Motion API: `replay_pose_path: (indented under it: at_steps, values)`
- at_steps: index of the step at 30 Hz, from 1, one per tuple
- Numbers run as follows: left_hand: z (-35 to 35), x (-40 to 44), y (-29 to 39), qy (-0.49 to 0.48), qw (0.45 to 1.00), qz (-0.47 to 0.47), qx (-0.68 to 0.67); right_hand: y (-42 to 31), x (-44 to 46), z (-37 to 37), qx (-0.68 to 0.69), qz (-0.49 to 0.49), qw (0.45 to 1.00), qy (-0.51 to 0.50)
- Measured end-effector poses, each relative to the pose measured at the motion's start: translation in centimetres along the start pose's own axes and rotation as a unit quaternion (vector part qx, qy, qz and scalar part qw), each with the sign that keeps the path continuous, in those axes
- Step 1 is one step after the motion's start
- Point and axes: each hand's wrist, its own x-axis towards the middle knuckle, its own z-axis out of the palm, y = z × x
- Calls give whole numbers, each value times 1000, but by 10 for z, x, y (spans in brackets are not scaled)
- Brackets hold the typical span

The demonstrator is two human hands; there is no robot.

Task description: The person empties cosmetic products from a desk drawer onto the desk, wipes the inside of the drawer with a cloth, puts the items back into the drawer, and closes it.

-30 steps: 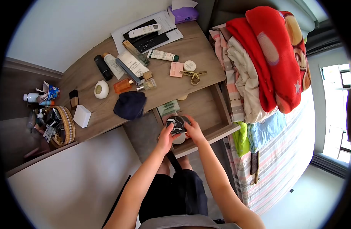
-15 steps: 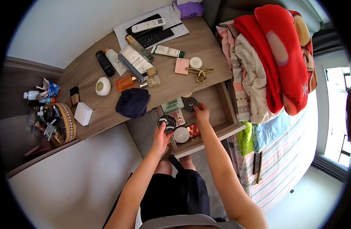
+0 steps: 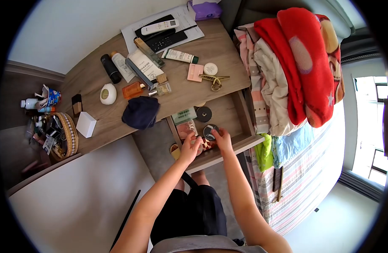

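The drawer [image 3: 245, 146] is pulled out below the desk. My right hand [image 3: 224, 140] has its fingers closed on a round black case with a pale pattern [image 3: 209, 131], low in the drawer. My left hand [image 3: 189, 149] is over the drawer's left part, its fingers close together; anything in them is hidden. Another round black case [image 3: 204, 114] lies flat farther back, beside a green palette [image 3: 184, 116]. A pink box [image 3: 185, 127] lies nearer the front left. A red-and-white checked item [image 3: 208, 144] shows partly between my hands.
On the desk [image 3: 194, 93] are a dark cloth [image 3: 140, 112], a gold hair claw [image 3: 215, 80], a pink square [image 3: 195, 72], bottles, tubes and remotes. A woven basket [image 3: 70, 134] stands left. Folded blankets [image 3: 293, 67] lie on the bed at right.
My right hand has let go of the plain black case, which now lies in the drawer, and holds the patterned one. The patterned case has moved right from my left hand.
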Motion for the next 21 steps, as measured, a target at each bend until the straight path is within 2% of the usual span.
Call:
replay_pose_path:
  at_steps: [3,6,12,15,18,21]
  values:
    - [-16,7,-14,-5,999,38,-4,1,26,-9,-101,40,994,-29]
    - [-25,8,-18,27,998,62,-17,5,41,-5,-65,80,993,-60]
    - [-34,7,-11,47,996,68,-28,6,34,-1,-66,-6,993,-99]
    - [-38,7,-12,47,995,88,-29,3,30,-9,-30,17,992,-124]
    - [-41,6,-13,51,994,83,-43,8,33,-21,-9,-20,995,-92]
    - [-44,4,-13,40,996,68,-29,12,40,-25,-41,-73,991,-102]
